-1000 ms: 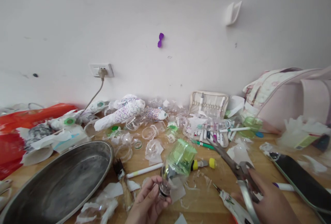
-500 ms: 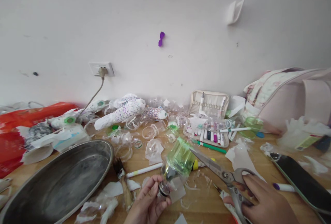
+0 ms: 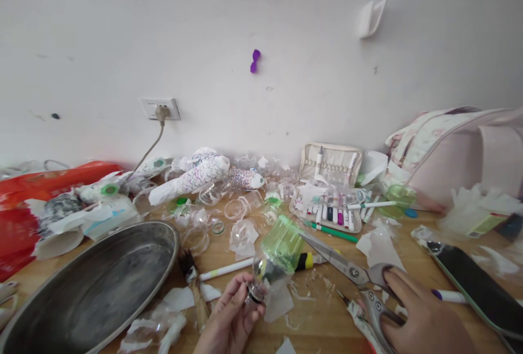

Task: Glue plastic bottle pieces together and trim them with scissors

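My left hand (image 3: 235,310) pinches the neck of a clear cut bottle top (image 3: 261,275), whose wide end meets a translucent green plastic piece (image 3: 283,242). With my right hand (image 3: 417,310) I grip a pair of metal scissors (image 3: 353,273), fingers through the handles. The blades point left, and their tips are at the right side of the green piece; I cannot tell if they touch it. Behind the plastic lies a black and yellow marker (image 3: 304,261). A scrap of white paper (image 3: 280,302) lies below it on the table.
To the left stand a large oval metal basin (image 3: 98,278) and a paintbrush (image 3: 194,286). White paper fish (image 3: 196,177) and cut plastic lie along the back. A marker case (image 3: 330,166), a pink bag (image 3: 453,150) and a phone (image 3: 478,283) are on the right.
The bottle top and green piece have shifted slightly left with my left hand. The scissors' handles have spread a little wider, with the tips still near the green piece.
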Available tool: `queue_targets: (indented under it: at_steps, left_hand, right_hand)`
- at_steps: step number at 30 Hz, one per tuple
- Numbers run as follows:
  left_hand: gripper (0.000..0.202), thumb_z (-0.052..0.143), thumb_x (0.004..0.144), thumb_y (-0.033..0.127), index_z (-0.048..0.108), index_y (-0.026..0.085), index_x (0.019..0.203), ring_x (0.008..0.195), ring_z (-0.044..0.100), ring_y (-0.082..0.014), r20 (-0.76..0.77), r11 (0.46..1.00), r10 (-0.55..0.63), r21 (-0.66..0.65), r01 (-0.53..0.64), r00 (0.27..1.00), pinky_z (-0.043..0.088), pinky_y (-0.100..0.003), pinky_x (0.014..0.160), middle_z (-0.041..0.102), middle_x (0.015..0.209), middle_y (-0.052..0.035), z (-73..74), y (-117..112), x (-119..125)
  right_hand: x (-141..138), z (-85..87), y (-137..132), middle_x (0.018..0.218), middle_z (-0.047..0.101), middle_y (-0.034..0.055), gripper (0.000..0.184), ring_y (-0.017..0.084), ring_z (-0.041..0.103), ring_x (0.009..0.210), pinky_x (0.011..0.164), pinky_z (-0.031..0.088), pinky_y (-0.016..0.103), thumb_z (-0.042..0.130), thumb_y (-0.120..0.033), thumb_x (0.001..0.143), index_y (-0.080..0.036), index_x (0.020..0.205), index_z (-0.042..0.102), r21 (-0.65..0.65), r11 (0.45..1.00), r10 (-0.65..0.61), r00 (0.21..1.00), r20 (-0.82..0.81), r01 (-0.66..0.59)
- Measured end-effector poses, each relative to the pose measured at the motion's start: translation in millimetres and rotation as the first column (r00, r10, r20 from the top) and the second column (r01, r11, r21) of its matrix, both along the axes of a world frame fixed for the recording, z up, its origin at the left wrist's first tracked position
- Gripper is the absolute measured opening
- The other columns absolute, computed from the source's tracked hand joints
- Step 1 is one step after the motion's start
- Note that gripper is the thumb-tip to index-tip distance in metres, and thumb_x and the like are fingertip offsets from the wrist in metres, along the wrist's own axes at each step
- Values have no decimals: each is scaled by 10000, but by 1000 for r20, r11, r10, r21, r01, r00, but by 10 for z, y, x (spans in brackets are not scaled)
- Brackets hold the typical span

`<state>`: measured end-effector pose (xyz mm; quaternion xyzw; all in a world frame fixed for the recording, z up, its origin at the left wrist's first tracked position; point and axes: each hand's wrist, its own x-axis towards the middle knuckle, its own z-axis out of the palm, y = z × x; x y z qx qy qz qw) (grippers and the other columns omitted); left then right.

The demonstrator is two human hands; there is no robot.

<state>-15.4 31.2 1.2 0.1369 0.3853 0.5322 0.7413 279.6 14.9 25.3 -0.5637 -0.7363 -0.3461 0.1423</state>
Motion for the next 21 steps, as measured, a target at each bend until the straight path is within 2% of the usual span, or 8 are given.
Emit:
queue_targets:
  at_steps: [8, 13, 16, 18, 21]
  left_hand:
    - [333, 839, 589, 270, 666, 186, 861, 598, 659, -105, 3, 1000, 13, 1, -13, 1000, 514, -165, 584, 719, 750, -6, 6, -5, 2]
    - [327, 848, 569, 258, 688, 184, 844, 580, 648, -100, 18, 999, 43, 19, -43, 999, 507, -154, 546, 717, 739, -4, 4, 12, 15]
    - [314, 848, 565, 265, 702, 182, 831, 558, 635, -93, 27, 998, 50, 44, -52, 998, 495, -143, 512, 717, 733, -7, 27, 20, 25]
    - [311, 848, 561, 272, 706, 183, 823, 539, 624, -86, 21, 997, 57, 52, -58, 998, 488, -135, 491, 718, 724, -9, 42, 20, 32]
    - [315, 846, 566, 277, 705, 177, 830, 534, 618, -83, -3, 996, 78, 37, -77, 997, 497, -135, 496, 715, 720, -13, 53, 15, 38]
  right_hand:
    - [21, 72, 7, 818, 683, 153, 330, 243, 673, 683, 557, 534, 315, 366, -216, 626, -150, 926, 485, -11, 998, 67, 997, 31, -67]
    - [43, 38, 13, 890, 655, 183, 401, 299, 646, 785, 587, 518, 366, 405, -242, 604, -121, 978, 484, -30, 999, 36, 999, 39, -35]
    - [68, -15, 19, 924, 644, 187, 375, 300, 638, 812, 635, 519, 379, 428, -248, 643, -115, 987, 496, -67, 998, 4, 1000, 3, -4]
    - [92, -49, 23, 932, 648, 178, 337, 300, 633, 841, 679, 522, 389, 486, -300, 693, -123, 978, 515, -126, 992, -3, 999, -37, -1]
    - [126, -74, 27, 921, 663, 165, 384, 312, 630, 872, 720, 529, 413, 584, -416, 692, -129, 946, 562, -159, 987, 8, 993, -121, -27]
